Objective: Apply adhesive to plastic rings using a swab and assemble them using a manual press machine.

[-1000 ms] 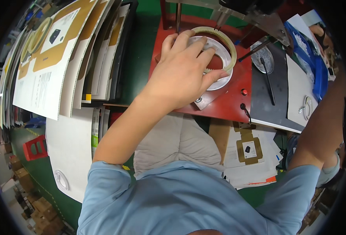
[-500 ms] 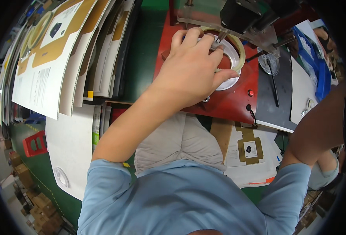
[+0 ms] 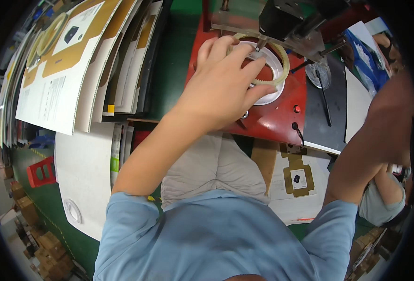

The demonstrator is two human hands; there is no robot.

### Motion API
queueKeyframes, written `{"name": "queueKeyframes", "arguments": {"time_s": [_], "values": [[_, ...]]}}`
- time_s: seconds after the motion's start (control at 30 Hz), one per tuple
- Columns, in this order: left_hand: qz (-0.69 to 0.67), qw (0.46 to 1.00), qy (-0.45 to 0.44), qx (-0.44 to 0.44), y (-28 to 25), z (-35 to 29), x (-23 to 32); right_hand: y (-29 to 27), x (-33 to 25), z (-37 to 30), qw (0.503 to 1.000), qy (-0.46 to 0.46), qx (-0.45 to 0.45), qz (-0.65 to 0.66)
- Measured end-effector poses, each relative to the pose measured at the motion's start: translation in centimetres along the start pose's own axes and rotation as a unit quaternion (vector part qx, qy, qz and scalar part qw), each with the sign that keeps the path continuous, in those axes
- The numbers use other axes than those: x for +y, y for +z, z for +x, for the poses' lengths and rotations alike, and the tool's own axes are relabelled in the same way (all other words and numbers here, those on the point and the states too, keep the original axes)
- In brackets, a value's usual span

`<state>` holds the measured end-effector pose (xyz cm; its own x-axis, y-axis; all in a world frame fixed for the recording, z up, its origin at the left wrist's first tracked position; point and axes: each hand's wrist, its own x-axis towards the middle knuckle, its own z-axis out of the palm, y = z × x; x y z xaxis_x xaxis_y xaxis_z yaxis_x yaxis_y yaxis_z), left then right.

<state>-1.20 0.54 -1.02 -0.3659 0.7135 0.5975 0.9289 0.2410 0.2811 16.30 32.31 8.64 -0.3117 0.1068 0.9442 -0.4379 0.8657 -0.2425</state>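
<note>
My left hand (image 3: 228, 77) lies over the left side of a round fixture on a red machine base (image 3: 277, 122). Its fingers are spread and bent, and the thumb rests along a pale toothed ring (image 3: 287, 65). Inside that ring sits a white disc (image 3: 278, 93) with a round opening in its middle. A thin metal tip (image 3: 261, 44) points down at the disc, close to my fingers. Where my fingertips meet the fixture is partly hidden. My right forearm (image 3: 366, 140) reaches up along the right side; its hand is out of sight beyond the dark rim.
A clear plate with a black motor (image 3: 282, 18) overhangs the fixture. On the dark mat to the right are a small clear dish (image 3: 319, 77) and a black stick (image 3: 327, 105). Printed cardboard sheets (image 3: 59, 84) stand at left. Another person (image 3: 382, 196) is at the right.
My left hand has shifted slightly left across the fixture. My right arm has swung inward and now covers the small metal piece on the pale sheet. The view has shifted a little.
</note>
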Motion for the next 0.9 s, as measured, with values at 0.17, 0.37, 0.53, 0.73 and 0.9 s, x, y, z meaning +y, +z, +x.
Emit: {"name": "queueKeyframes", "arguments": {"time_s": [0.17, 0.37, 0.53, 0.73, 0.9], "values": [[-0.103, 0.992, -0.057, 0.050, -2.8, -4.0, -0.8, 7.0, -11.3, -4.3, 0.991, 0.092, -0.055, -0.078], [-0.111, 0.969, -0.208, 0.069, -1.2, -8.5, -2.2, 5.1, -11.0, -11.8, 0.822, 0.215, -0.440, -0.292], [-0.181, 0.949, -0.252, 0.064, 0.7, -9.5, -2.7, 4.9, -11.4, -11.5, 0.812, 0.191, -0.468, -0.292], [-0.183, 0.945, -0.262, 0.064, 0.7, -9.7, -2.7, 4.7, -11.1, -10.5, 0.806, 0.174, -0.490, -0.282], [-0.175, 0.947, -0.264, 0.044, -0.3, -9.4, -2.5, 5.2, -10.2, -8.9, 0.854, 0.205, -0.428, -0.214]]}}
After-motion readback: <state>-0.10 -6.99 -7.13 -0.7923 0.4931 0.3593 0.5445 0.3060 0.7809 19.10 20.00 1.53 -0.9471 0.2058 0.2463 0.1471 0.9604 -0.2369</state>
